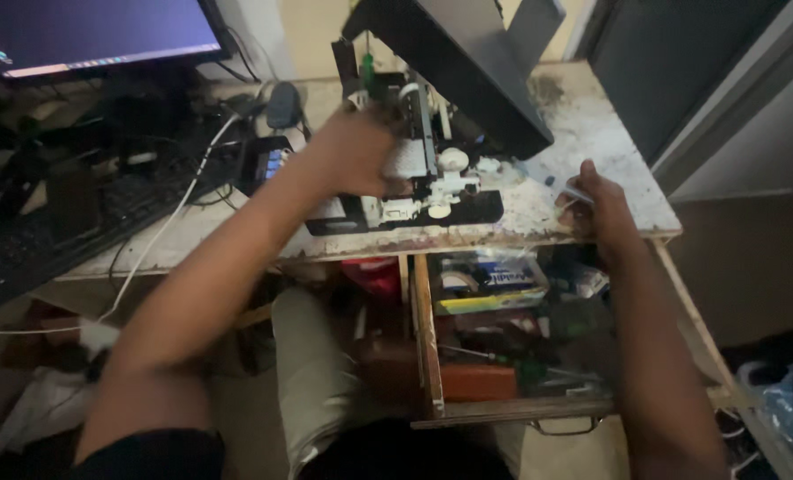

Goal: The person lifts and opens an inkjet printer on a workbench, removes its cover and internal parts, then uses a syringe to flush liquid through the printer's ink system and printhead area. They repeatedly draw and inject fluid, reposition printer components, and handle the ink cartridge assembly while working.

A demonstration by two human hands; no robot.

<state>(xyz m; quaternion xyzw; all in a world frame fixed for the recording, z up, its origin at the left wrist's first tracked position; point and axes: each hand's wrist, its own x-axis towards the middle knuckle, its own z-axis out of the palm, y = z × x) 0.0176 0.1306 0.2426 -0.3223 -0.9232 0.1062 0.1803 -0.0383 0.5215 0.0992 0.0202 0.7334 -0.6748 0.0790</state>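
So the opened-up black printer mechanism with white plastic gears (432, 182) sits mid-tabletop; left hand (361, 151) grips its left end, while right hand (596, 206), well off to its right, pinches a small pale tool (574, 191).

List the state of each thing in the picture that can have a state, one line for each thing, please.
Drawer: pulled open, full of tools and boxes.
Printer mechanism: opened up, inner white parts bare, dark cover raised.
Monitor: switched on.
Left hand: resting on the mechanism, gripping it.
Right hand: closed on a small light object at the desk edge; what it is cannot be told.
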